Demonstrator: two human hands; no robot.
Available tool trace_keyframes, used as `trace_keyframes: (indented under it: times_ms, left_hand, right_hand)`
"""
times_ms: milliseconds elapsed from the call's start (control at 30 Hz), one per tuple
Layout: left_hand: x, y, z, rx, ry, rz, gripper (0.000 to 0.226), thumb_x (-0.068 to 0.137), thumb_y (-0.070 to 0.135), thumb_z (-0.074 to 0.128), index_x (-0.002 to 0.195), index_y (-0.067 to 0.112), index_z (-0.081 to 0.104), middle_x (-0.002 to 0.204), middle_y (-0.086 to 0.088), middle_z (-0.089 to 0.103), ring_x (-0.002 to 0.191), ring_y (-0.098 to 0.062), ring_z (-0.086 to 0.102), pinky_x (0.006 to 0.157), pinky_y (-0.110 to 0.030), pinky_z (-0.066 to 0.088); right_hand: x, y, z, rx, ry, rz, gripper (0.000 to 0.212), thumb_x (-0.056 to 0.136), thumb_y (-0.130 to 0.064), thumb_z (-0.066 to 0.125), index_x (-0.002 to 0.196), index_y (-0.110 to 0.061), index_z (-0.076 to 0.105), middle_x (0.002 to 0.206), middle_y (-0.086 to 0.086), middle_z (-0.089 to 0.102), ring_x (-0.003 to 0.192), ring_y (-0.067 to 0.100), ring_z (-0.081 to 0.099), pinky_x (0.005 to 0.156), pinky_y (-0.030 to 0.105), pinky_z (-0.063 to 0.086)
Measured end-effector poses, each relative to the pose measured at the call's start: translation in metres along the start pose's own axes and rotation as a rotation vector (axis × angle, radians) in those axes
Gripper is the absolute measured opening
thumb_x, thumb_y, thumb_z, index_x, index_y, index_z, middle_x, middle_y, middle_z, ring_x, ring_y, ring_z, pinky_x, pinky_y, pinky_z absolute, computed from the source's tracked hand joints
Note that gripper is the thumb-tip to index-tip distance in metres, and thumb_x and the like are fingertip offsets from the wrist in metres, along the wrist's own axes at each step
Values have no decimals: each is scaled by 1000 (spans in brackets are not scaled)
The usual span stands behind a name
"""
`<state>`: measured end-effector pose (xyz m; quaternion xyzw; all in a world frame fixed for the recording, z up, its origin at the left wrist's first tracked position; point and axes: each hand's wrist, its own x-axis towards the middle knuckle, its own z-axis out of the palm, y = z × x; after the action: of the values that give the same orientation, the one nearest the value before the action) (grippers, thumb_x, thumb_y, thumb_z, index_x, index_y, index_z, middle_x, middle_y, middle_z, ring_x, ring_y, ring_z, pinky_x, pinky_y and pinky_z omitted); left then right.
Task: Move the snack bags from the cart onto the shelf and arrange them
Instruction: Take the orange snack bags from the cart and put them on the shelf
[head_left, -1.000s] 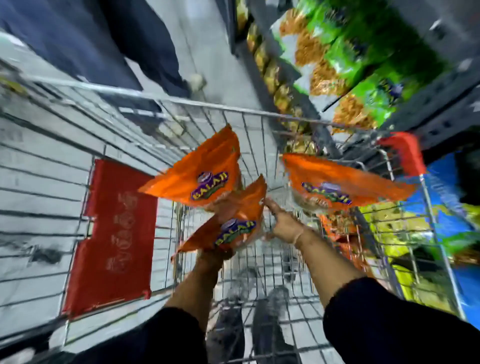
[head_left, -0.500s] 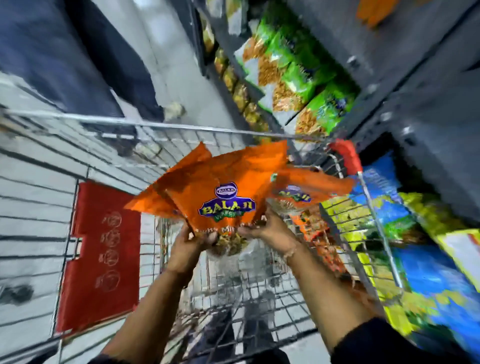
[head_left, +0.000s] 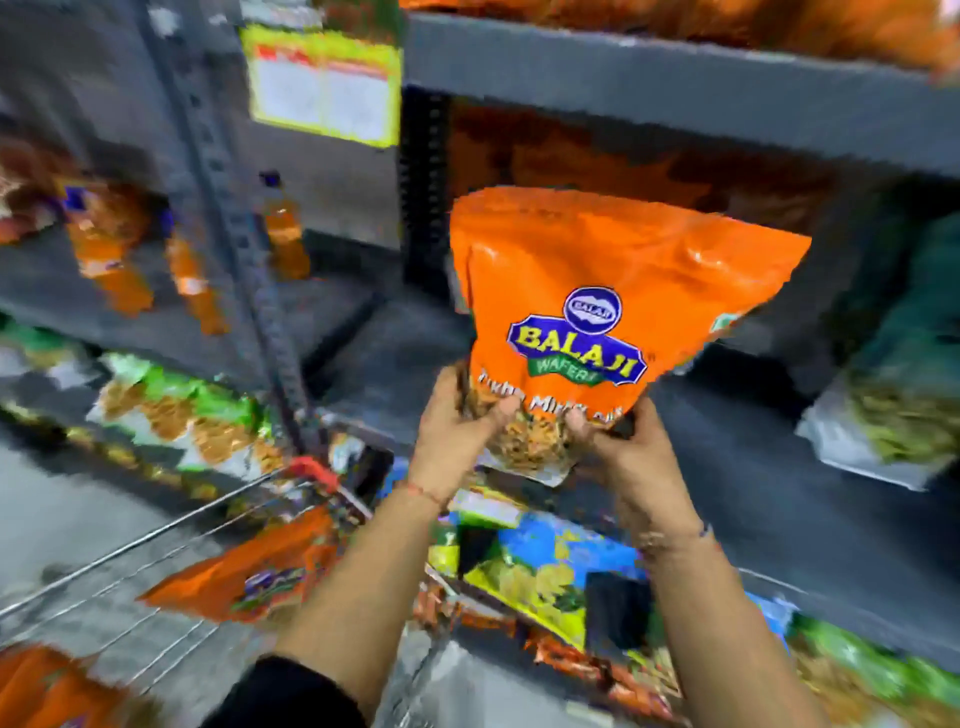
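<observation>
I hold a stack of orange Balaji snack bags (head_left: 613, 280) upright in front of the dark grey shelf (head_left: 779, 499). My left hand (head_left: 457, 431) grips the bags' bottom left corner and my right hand (head_left: 628, 457) grips the bottom right. How many bags sit behind the front one is hidden. Below left, the wire cart (head_left: 156, 566) holds another orange bag (head_left: 249, 577). More orange bags (head_left: 597, 161) stand at the back of the shelf bay behind the ones I hold.
A green and clear snack bag (head_left: 904, 395) lies on the same shelf at the right. Orange bottles (head_left: 283, 234) stand on the left bay. Green snack bags (head_left: 176, 405) fill the shelf under them. Blue and yellow bags (head_left: 540, 566) sit below my wrists. A yellow price tag (head_left: 322, 83) hangs above.
My view has swung up from the cart to the shelf. Both hands have lifted the gathered orange bags out of the cart and up to the shelf bay.
</observation>
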<state>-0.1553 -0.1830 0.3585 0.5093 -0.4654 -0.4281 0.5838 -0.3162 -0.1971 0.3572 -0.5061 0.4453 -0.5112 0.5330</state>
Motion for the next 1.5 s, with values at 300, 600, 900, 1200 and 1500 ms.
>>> trace_keyframes:
  times_ms: [300,600,900,1200,1500]
  left_hand:
    - [107,-53,176,64,-176,-189,48,40,56,65,74,23,52,114,-24,64,107,-36,60,93,-58,47]
    - [135,-65,204,52,-112,-227,18,75,31,67,82,21,53,121,-15,63,109,-30,60,97,-61,44]
    - [102,-58,181,109,-73,-94,57,80,18,63,132,13,39,130,-8,52,121,-20,48,99,-26,41]
    - [-86,-103,-59,262,529,-168,14,75,26,62,86,18,59,75,4,63,64,14,57,63,0,41]
    - [-256,-208,-225,87,788,-1170,45,78,17,67,116,-3,53,120,-24,59,113,-35,56,73,-30,47]
  right_hand:
    - [81,3,-152,-5,242,-45,48,68,-9,71,111,-15,50,97,5,64,69,-1,66,59,21,58]
    - [128,18,-174,-1,230,50,25,77,-4,65,84,-23,51,94,4,63,92,25,61,94,57,47]
    - [89,54,-147,-235,648,-105,88,60,-44,75,131,-11,35,134,17,47,125,26,43,106,44,38]
    - [-51,139,85,-572,-309,-391,52,78,-47,58,120,-19,43,124,-1,37,118,15,38,105,24,29]
    - [-113,236,232,-866,-1352,115,87,72,-32,72,140,-13,22,153,10,17,140,26,22,114,35,24]
